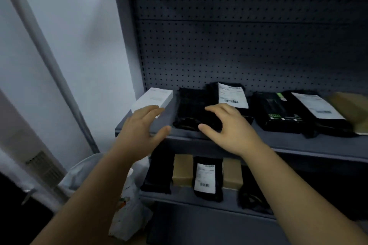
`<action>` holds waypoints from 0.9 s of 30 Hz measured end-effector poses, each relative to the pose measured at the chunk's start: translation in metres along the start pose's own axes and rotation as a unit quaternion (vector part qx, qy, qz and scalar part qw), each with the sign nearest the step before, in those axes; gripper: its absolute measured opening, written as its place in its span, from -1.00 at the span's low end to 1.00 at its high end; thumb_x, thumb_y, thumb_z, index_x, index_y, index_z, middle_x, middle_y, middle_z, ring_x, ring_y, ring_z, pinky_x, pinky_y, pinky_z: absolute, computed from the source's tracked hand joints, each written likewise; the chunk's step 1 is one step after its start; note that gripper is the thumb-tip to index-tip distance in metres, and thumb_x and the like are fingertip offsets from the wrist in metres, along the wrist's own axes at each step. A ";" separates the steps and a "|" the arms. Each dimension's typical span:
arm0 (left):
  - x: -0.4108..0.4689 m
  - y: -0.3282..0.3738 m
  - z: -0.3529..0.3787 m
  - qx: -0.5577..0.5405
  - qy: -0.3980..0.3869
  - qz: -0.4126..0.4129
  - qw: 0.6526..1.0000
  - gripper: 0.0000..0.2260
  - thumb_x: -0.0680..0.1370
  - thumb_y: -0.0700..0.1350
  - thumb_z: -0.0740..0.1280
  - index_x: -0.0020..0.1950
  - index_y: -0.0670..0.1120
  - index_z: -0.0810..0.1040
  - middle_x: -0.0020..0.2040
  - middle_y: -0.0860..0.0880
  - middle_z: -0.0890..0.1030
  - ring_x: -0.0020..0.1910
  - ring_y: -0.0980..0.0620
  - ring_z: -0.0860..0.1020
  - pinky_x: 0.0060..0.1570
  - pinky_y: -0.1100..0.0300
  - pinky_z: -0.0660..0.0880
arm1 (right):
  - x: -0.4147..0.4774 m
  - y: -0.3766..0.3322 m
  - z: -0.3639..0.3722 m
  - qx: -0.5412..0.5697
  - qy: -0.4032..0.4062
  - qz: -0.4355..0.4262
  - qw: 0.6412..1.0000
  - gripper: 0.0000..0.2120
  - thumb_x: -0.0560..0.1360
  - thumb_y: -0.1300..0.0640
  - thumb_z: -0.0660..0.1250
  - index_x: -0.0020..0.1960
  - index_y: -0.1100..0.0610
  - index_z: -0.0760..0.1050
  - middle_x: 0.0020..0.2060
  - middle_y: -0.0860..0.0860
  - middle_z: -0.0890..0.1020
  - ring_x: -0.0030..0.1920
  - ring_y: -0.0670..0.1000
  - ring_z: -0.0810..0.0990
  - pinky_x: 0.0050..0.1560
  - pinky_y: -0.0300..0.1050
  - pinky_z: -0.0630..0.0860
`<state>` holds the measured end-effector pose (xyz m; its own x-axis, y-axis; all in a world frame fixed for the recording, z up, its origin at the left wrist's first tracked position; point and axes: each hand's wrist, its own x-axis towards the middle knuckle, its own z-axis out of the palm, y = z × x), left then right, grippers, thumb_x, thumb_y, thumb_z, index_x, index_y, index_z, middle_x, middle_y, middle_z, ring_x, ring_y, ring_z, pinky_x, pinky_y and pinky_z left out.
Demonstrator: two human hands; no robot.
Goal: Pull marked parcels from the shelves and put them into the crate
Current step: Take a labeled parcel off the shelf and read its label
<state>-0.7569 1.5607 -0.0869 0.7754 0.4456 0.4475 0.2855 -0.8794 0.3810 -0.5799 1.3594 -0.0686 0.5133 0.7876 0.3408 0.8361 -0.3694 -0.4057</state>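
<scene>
Left grip [142, 125]: fingers straight and spread, holding nothing, above the front left corner of the grey metal upper shelf [298, 146]; fingertips overlap the near end of a white rectangular cardboard box [153, 98], contact cannot be told.
Right grip [229, 127]: fingers apart and loosely curved, clamped on nothing, over an unlabelled black plastic parcel [191, 101] at the shelf's front edge.
Upper shelf, left to right: white box at the left end; unlabelled black parcel; black plastic parcel with a white barcode label [232, 95], towards the back; black-and-green printed package [272, 109]; long black parcel with a white label [316, 107]; brown cardboard box [352, 107] at the right end.
Grey lower shelf [179, 197], left to right: plain black pouch [159, 173]; tan carton [182, 169]; black pouch with a white barcode label [206, 178]; second tan carton [232, 173]; crumpled black bag [251, 195].
Backing: grey perforated panel [239, 45].
Left of the shelves, low down: white plastic bag [127, 215].
</scene>
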 end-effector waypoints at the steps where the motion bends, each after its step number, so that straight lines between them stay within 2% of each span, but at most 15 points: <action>1: 0.007 -0.005 0.001 -0.001 0.000 -0.003 1.000 -0.35 0.46 0.35 0.12 0.41 0.00 0.43 0.39 0.00 0.46 0.39 -0.02 0.37 0.38 -0.07 0.33 | 0.005 0.000 0.004 0.004 0.008 0.002 1.000 -0.41 0.51 -0.31 0.24 0.46 -0.07 0.35 0.33 -0.15 0.41 0.37 -0.08 0.33 0.33 -0.07 0.38; 6: 0.033 -0.040 -0.009 0.030 -0.018 -0.022 0.999 -0.35 0.45 0.36 0.11 0.42 0.01 0.43 0.41 0.02 0.44 0.39 0.00 0.36 0.39 -0.04 0.31 | 0.044 -0.015 0.024 0.017 0.019 -0.017 1.000 -0.41 0.52 -0.29 0.25 0.46 -0.04 0.36 0.34 -0.14 0.40 0.37 -0.09 0.33 0.32 -0.15 0.33; 11: 0.050 -0.080 -0.011 0.041 -0.034 -0.049 0.997 -0.46 0.55 0.22 0.27 0.46 0.02 0.36 0.44 0.04 0.39 0.39 -0.01 0.34 0.39 -0.04 0.30 | 0.080 -0.039 0.050 0.009 0.008 -0.036 0.999 -0.42 0.52 -0.26 0.27 0.46 -0.02 0.37 0.35 -0.12 0.40 0.37 -0.07 0.33 0.35 -0.08 0.36; 15: 0.065 -0.105 -0.002 0.033 -0.050 -0.048 0.997 -0.49 0.54 0.16 0.32 0.45 0.03 0.38 0.44 0.06 0.38 0.39 0.01 0.33 0.38 0.04 0.27 | 0.100 -0.053 0.064 -0.005 0.004 -0.026 1.000 -0.43 0.52 -0.25 0.27 0.45 -0.01 0.38 0.33 -0.12 0.42 0.35 -0.06 0.35 0.33 -0.06 0.38; 21: 0.089 -0.143 0.010 -0.006 -0.085 -0.028 0.996 -0.48 0.53 0.14 0.34 0.46 0.05 0.38 0.49 0.03 0.33 0.46 -0.01 0.27 0.44 -0.03 0.23 | 0.127 -0.082 0.095 -0.020 -0.016 0.009 1.000 -0.47 0.54 -0.19 0.31 0.44 0.00 0.40 0.33 -0.09 0.42 0.35 -0.03 0.34 0.34 -0.06 0.39; 27: 0.093 -0.171 0.019 -0.027 -0.109 0.018 0.994 -0.65 0.55 0.08 0.34 0.32 0.05 0.54 0.37 0.05 0.45 0.34 0.00 0.41 0.35 -0.03 0.33 | 0.144 -0.099 0.130 -0.034 -0.042 0.079 0.995 -0.48 0.55 -0.09 0.34 0.47 0.03 0.38 0.36 -0.05 0.40 0.37 0.01 0.36 0.37 -0.04 0.38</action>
<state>-0.7224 1.7493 -0.1255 0.8895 0.3620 0.2789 0.2295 -0.8816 0.4125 -0.6137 1.5734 -0.0897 0.6240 0.7546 0.2029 0.7585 -0.5225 -0.3894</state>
